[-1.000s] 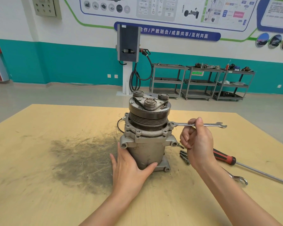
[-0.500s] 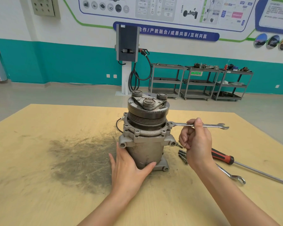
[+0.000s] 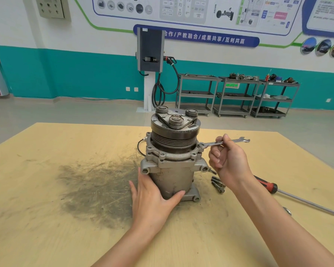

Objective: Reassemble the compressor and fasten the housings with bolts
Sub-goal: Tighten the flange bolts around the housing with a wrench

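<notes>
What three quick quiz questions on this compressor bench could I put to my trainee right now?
1. True or false: the wrench has its ring end at a bolt on the right side of the compressor flange.
2. Which hand steadies the compressor body: A) the left hand, B) the right hand, C) neither?
3. Fill in: the loose bolts lie on the table just to the ____ of the compressor base.

Key: 1 true; 2 A, the left hand presses against the lower body while the right hand grips the wrench; 3 right, near the red-handled screwdriver.
</notes>
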